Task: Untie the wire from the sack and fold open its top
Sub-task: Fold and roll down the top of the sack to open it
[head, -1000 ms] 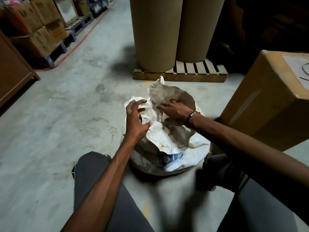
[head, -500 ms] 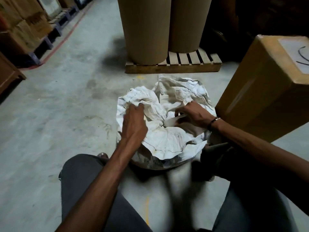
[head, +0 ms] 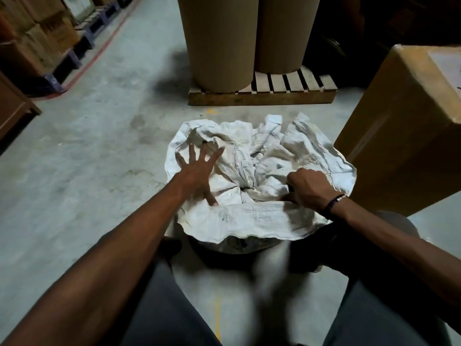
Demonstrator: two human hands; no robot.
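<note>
A white woven sack [head: 311, 148] stands on the concrete floor between my knees. Its crumpled top is spread wide, and the near edge is folded outward over the rim. My left hand [head: 199, 171] lies flat on the sack's left side with the fingers spread apart. My right hand [head: 308, 187] is closed in a fist on a fold of the sack cloth at the near right. A dark bracelet sits on that wrist. No wire shows anywhere on the sack.
A large cardboard box [head: 409, 136] stands close to the sack's right side. Beyond the sack, two tall brown paper rolls [head: 224, 41] rest on a wooden pallet [head: 262, 97]. Stacked boxes on blue pallets [head: 37, 46] line the left. Bare concrete stretches to the left.
The sack's top has gone from bunched to spread wide, with the near edge turned outward. My left hand opened flat on the left side. My right hand slid to the near right and closed on cloth.
</note>
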